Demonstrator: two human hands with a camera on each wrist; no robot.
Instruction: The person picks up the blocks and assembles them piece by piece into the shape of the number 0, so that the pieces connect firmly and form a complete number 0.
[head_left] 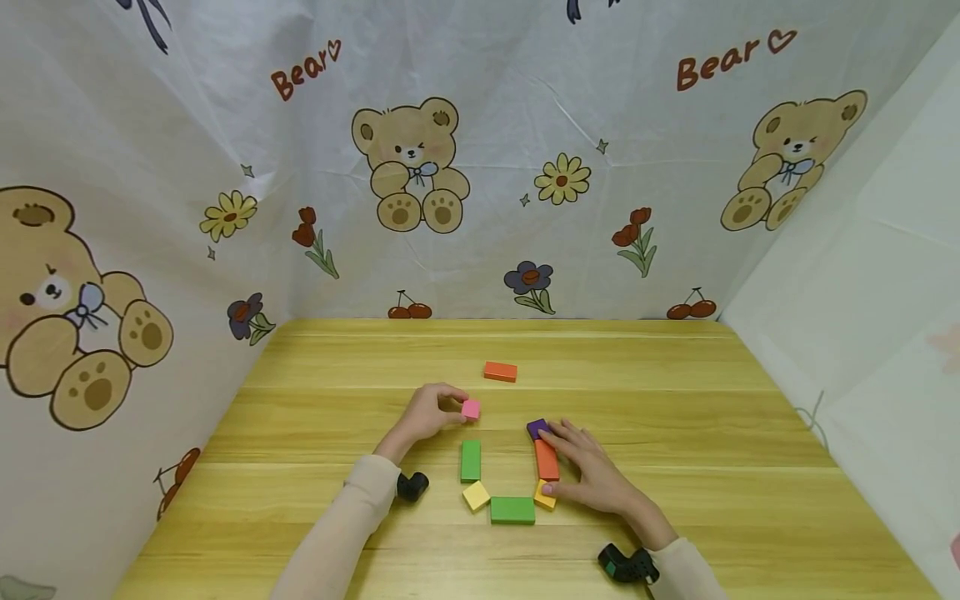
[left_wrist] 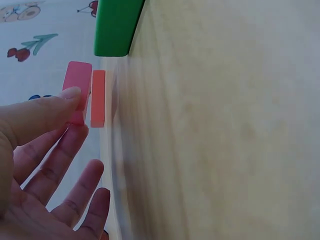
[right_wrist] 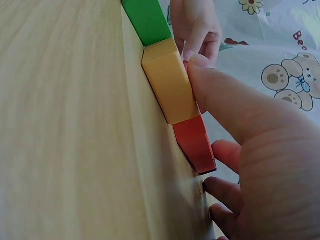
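Observation:
My left hand [head_left: 429, 414] pinches a small pink block [head_left: 470, 410] between thumb and fingers; in the left wrist view the other fingers spread loosely below it. My right hand [head_left: 592, 471] lies along the right side of a row of blocks. Its thumb touches an orange-yellow block [head_left: 542, 498], and a fingertip rests at the purple block [head_left: 537, 428]. Between those two lies a red-orange block [head_left: 547, 460]. A green block [head_left: 513, 511] forms the near side, a pale yellow block [head_left: 476, 497] sits at the left corner, and another green block [head_left: 471, 462] stands beyond it.
A separate orange-red block [head_left: 500, 372] lies farther back on the wooden table [head_left: 337, 358]. Behind the table hangs a white cloth [head_left: 495, 100] printed with bears and flowers. Black wrist devices, one at the left wrist [head_left: 412, 487], sit low near the tabletop.

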